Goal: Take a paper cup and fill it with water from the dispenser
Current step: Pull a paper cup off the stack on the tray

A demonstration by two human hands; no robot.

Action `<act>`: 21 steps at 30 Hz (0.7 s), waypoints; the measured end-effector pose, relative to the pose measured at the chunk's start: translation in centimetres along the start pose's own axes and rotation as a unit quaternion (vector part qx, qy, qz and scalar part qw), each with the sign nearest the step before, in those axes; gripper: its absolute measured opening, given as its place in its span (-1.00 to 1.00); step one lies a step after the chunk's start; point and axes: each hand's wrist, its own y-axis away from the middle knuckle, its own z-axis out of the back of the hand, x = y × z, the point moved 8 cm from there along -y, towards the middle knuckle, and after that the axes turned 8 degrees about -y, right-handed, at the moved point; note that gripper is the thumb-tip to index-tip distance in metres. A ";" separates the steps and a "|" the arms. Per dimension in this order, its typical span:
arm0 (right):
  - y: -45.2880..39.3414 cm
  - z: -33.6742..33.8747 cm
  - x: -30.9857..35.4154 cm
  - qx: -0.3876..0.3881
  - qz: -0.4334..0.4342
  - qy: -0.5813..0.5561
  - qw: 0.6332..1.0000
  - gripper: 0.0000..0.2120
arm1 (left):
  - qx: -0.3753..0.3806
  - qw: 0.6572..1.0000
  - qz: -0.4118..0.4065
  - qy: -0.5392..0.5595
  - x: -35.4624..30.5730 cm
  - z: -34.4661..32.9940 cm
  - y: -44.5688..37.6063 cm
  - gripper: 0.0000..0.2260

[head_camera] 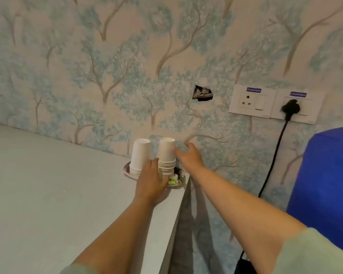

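Two stacks of upside-down white paper cups stand on a small plate (pixel 127 171) at the counter's far right corner: a left stack (pixel 139 155) and a right stack (pixel 166 155). My left hand (pixel 151 180) wraps around the base of the right stack. My right hand (pixel 188 155) reaches in from the right, fingers apart, its fingertips touching the side of the top cup of the right stack. The dispenser's blue water bottle (pixel 325 184) shows at the right edge; its tap is out of view.
The white counter (pixel 57 184) ends in a right edge near the cups, with a gap beside the wallpapered wall. Small green items (pixel 173 181) lie on the plate. Wall sockets (pixel 251 101) and a black plug with cable (pixel 290 109) sit to the right.
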 end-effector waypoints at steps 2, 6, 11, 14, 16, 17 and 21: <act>-2.3 -1.0 -0.1 0.001 0.007 -0.034 0.999 -0.28 | 0.020 0.999 -0.025 0.014 -0.4 -1.8 -1.5 -0.43; -5.2 -3.3 -0.2 0.008 0.015 -0.062 0.998 -0.15 | -0.022 0.999 0.004 0.045 0.5 -2.7 -3.6 -0.54; -7.8 -4.9 -0.9 -0.022 0.014 -0.086 0.996 -0.24 | -0.024 0.989 0.074 0.126 2.6 -3.5 -5.1 -0.39; -7.8 -6.0 -1.1 -0.019 0.023 -0.094 0.995 -0.43 | 0.001 0.991 0.094 0.091 2.6 -4.3 -5.7 -0.31; -7.7 -5.9 -1.4 -0.035 0.021 -0.114 0.993 -0.48 | 0.022 0.992 0.106 0.069 2.6 -4.8 -5.8 -0.35; -7.7 -5.6 -1.5 -0.042 0.020 -0.127 0.991 -0.50 | 0.025 0.991 0.110 0.067 2.7 -4.8 -5.7 -0.42; -7.2 -4.6 -1.6 -0.056 0.012 -0.165 0.985 -0.57 | 0.034 0.991 0.107 0.077 2.4 -4.6 -5.5 -0.55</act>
